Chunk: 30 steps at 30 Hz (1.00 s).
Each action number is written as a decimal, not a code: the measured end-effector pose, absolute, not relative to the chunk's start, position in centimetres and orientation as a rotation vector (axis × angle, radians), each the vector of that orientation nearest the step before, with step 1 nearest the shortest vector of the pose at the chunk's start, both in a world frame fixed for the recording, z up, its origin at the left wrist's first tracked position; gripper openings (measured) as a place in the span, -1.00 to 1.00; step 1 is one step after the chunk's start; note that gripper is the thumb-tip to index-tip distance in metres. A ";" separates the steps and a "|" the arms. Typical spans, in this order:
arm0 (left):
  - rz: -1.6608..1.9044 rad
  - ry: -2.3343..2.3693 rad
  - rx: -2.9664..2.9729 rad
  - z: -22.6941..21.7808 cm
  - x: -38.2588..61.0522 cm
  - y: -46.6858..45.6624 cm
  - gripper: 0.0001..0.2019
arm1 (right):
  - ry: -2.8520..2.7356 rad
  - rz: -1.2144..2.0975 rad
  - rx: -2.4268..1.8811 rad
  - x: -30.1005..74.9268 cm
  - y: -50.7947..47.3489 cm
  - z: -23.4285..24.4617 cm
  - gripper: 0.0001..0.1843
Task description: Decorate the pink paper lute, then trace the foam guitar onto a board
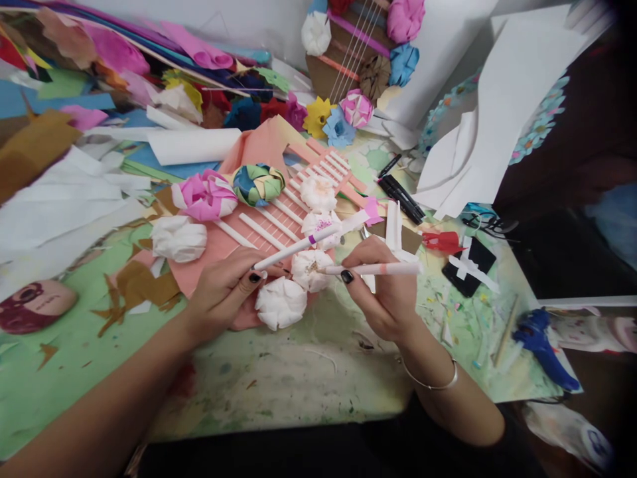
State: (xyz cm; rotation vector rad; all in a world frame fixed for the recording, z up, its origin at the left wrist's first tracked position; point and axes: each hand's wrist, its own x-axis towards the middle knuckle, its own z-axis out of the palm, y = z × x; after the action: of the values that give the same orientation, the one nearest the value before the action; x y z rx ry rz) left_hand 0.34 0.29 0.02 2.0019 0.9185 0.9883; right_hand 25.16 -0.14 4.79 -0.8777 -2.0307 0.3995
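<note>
My left hand (223, 292) is closed round a white marker with a pink band (308, 240), which points up and to the right. My right hand (385, 292) pinches a white pen with an orange band (371, 269); its tip touches a white paper flower (309, 269). More white paper flowers (281, 303) lie in a row on a pink paper guitar shape with white strips (259, 229). A pink-and-white paper flower (205, 196) and a green, blue and yellow one (257, 184) sit on its upper part.
A green, paint-stained table (298, 372) carries heaps of coloured paper at the back left, white sheets (497, 126) at the right, a cardboard guitar with paper flowers (361, 60), black markers (401, 196), a red clip (440, 241) and a blue glue gun (542, 345).
</note>
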 end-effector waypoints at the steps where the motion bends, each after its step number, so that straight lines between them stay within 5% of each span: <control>1: 0.987 0.920 2.002 0.0 0.3 0.3 -0.70 | -2.036 0.411 -0.895 25.2 -0.1 4.8 -0.87; 30: 1.000 0.941 1.996 -0.2 0.4 0.2 -0.70 | -2.079 0.404 -0.893 25.2 -0.2 4.7 -0.93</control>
State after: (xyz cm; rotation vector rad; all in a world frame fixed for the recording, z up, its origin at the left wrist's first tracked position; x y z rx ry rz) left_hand 0.36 0.22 -0.21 1.9962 0.9407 1.0004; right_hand 25.23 -0.21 4.72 -0.8930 -2.0786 0.4041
